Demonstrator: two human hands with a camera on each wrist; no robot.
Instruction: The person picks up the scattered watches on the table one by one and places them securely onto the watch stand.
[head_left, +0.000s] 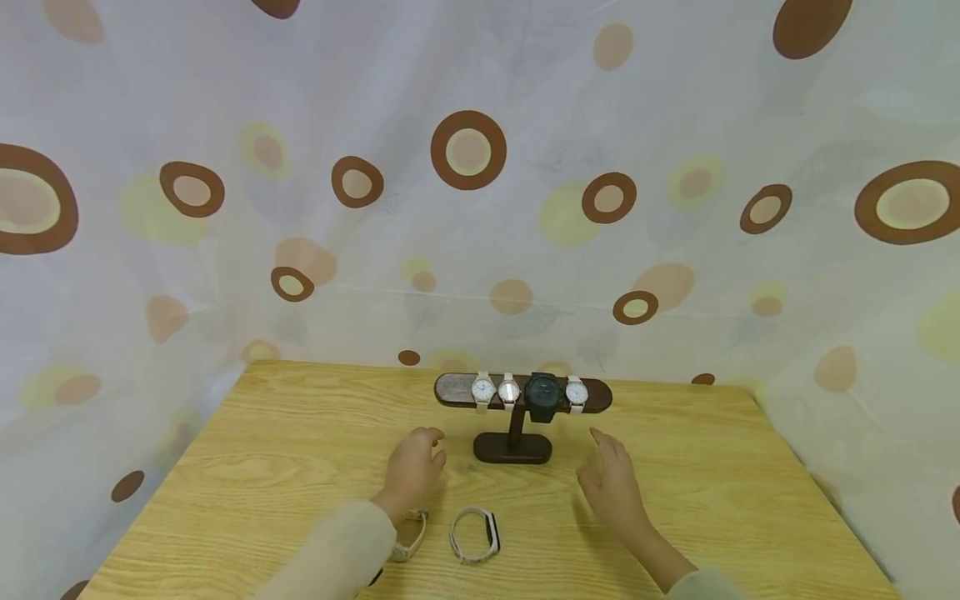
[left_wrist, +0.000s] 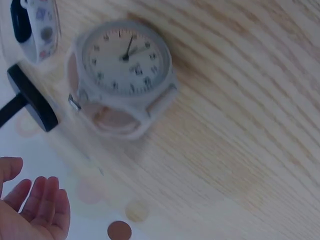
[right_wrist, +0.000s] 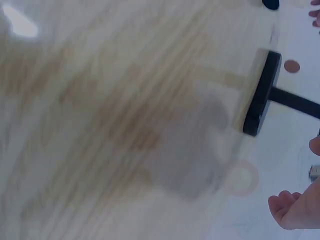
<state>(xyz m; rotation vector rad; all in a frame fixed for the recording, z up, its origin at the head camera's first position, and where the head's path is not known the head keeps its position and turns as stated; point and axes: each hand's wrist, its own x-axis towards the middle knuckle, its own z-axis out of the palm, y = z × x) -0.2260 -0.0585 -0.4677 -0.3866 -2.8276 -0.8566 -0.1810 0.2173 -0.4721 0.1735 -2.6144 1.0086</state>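
A dark brown T-shaped watch stand [head_left: 495, 450] bears several watches on its bar: a cream-strapped watch [head_left: 483, 389], a small white-strapped watch [head_left: 509, 392], a bulky black watch [head_left: 542, 395] and another white-strapped watch [head_left: 576, 393]. My left hand [head_left: 412, 468] is left of the stand's base, fingers loosely bent, holding nothing. To the right of the base hovers my right hand [head_left: 613, 487], also holding nothing, its fingers bent towards the stand. Under my left wrist stands a pale-strapped watch [left_wrist: 125, 60], its strap fastened in a loop. A white fitness band [head_left: 492, 532] with a dark screen stands beside it.
The wooden table [head_left: 712, 500] meets a spotted white curtain [head_left: 480, 250] at its back and sides. A small dark object [head_left: 377, 576] shows partly beside my left sleeve, too covered to identify.
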